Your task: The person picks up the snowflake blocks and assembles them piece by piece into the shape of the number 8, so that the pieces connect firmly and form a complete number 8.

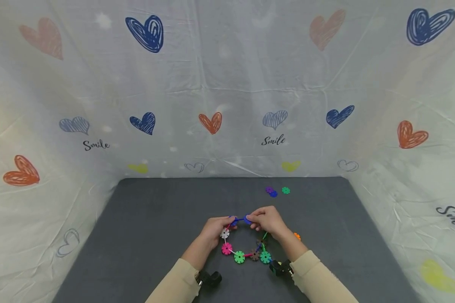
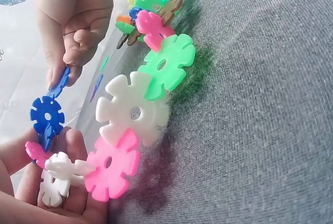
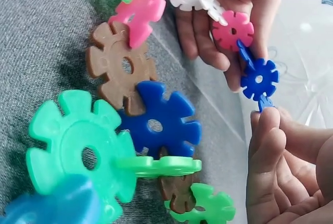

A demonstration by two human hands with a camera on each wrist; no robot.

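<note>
A chain of notched plastic snowflake discs [image 1: 239, 257] in pink, white, green, brown and blue curves between the hands and the table. My left hand [image 1: 214, 229] pinches the chain near a blue disc, with a pink disc [image 3: 233, 31] and white discs [image 2: 61, 168] hanging by its fingers. Thumb and fingertips of my right hand [image 1: 269, 219] pinch the end blue disc [image 2: 60, 83]. Between the hands, another blue disc [image 3: 260, 79] joins the two held parts. Fingertips partly cover the gripped discs.
Loose purple [image 1: 269, 190], blue [image 1: 274, 194] and green [image 1: 286, 190] discs lie at the back of the dark grey table [image 1: 167, 219]. An orange disc [image 1: 297, 236] shows beside the right forearm. A heart-printed white curtain [image 1: 227, 97] surrounds the table's back and sides.
</note>
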